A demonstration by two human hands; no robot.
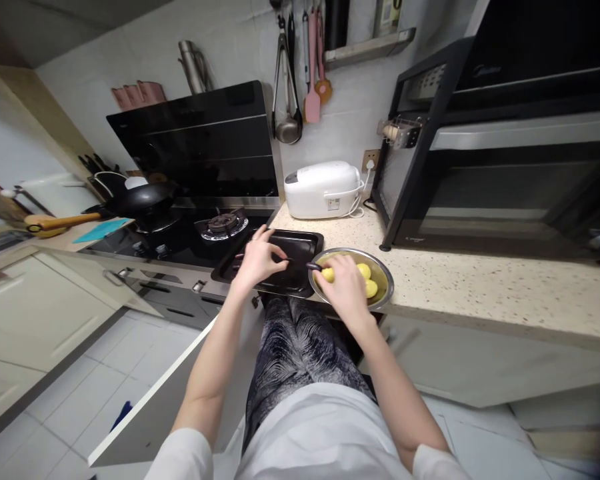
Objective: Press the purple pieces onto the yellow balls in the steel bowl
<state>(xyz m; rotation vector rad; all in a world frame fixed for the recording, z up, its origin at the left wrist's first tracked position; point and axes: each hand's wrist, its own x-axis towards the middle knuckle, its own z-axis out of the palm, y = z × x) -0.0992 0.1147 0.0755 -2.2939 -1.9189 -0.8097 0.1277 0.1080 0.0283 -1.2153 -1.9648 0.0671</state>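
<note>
My left hand (pixel 261 260) is over the black baking tray (pixel 300 283), thumb and forefinger drawn together in a pinch and the other fingers raised. A small dark spot shows at its fingertips, too small to name. Below that hand, reddish-purple bits lie partly hidden at the tray's left side. Over the steel bowl (pixel 387 293), my right hand (pixel 344 283) is closed on a dark, round-ended piece (pixel 314 266) that points left; its other end is hidden. Several yellow peeled potatoes (pixel 371 288) lie in the bowl, partly covered by this hand.
A white rice cooker (pixel 325 190) stands against the wall behind the tray. Left of it are a gas burner (pixel 223 225) and a wok (pixel 140 199) with its wooden handle outward. A large oven (pixel 505 187) stands right. Below, a cabinet door (pixel 165 393) hangs open.
</note>
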